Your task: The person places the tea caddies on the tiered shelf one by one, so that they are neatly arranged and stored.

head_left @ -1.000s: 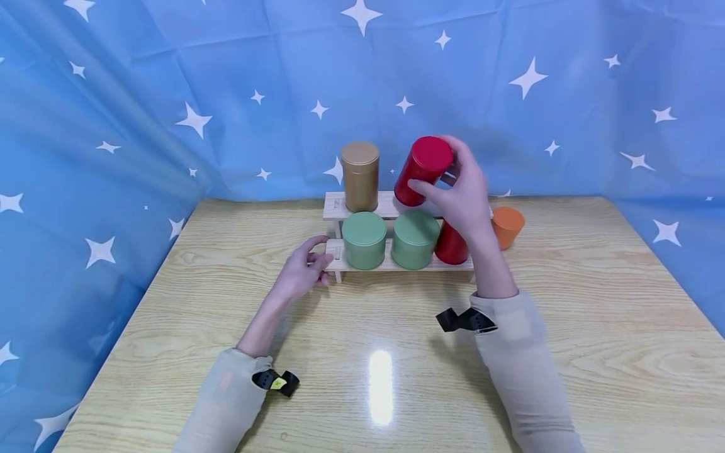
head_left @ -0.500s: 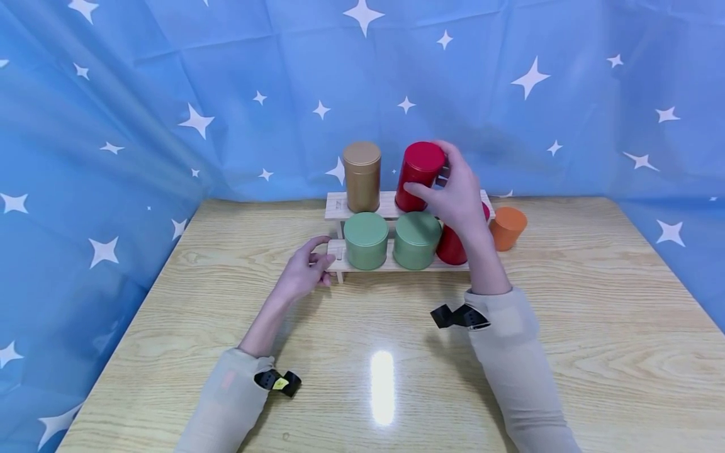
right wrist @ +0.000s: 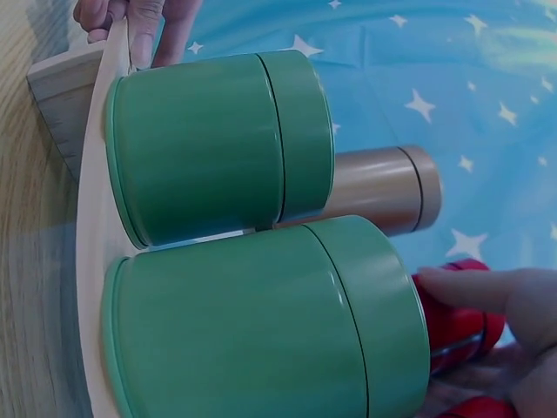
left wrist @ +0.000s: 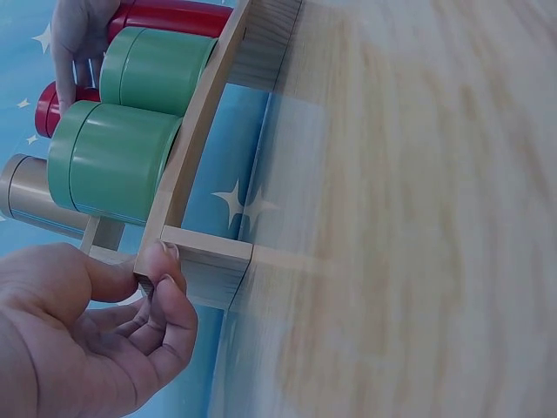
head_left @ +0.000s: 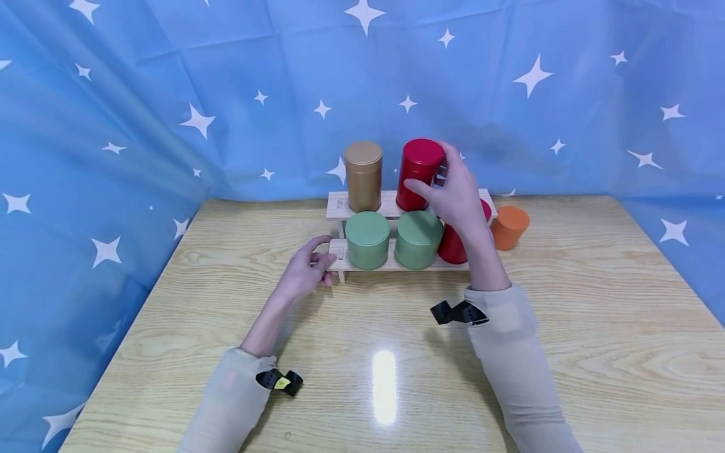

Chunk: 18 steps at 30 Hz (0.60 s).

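Note:
My right hand [head_left: 457, 195] grips a tall red canister [head_left: 419, 173] over the upper tier of a two-tier wooden rack [head_left: 391, 204], thumb in front and fingers behind. The canister stands nearly upright, its base at the tier's surface. With thumb and fingers my left hand [left wrist: 113, 322] pinches the left end of the lower tier. A gold canister [head_left: 364, 176] stands on the upper tier, left of the red one. Two green canisters [head_left: 367, 240] sit side by side on the lower tier. Beside them a second red canister [head_left: 452, 245] is partly hidden by my right wrist.
An orange tapered cup [head_left: 510, 226] stands on the wooden table [head_left: 595, 283] just right of the rack. Behind everything hangs a blue curtain [head_left: 272, 69] with white stars.
My right hand has brought the red canister a little left and straightened it from a tilt on the upper tier. The left hand keeps its hold on the rack's end.

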{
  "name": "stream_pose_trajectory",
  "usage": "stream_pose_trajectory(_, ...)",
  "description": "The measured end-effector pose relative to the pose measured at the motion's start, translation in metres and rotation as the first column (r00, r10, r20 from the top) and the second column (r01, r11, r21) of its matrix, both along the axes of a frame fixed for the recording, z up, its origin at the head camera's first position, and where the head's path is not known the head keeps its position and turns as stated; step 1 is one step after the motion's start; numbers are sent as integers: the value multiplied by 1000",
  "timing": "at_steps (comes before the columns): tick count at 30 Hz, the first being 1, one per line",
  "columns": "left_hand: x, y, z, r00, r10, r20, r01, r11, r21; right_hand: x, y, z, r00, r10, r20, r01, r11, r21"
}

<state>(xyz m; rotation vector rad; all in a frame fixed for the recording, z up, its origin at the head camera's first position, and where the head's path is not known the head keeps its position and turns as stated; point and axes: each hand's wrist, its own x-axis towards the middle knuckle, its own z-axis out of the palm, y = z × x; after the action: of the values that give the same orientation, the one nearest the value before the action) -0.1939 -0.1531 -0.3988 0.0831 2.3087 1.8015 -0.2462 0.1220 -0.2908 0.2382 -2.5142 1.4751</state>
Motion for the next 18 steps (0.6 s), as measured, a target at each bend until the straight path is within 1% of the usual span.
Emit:
stream_pose_trajectory(10,0,0,-2,1000,0,-7,0,1000,3,1,-1,1,999,-7,42,6,1000,27)
stream_pose_trajectory(18,0,0,0,1000,2,-3,-2,1000,7,1,-2,2,998,-15,58,13,999,39)
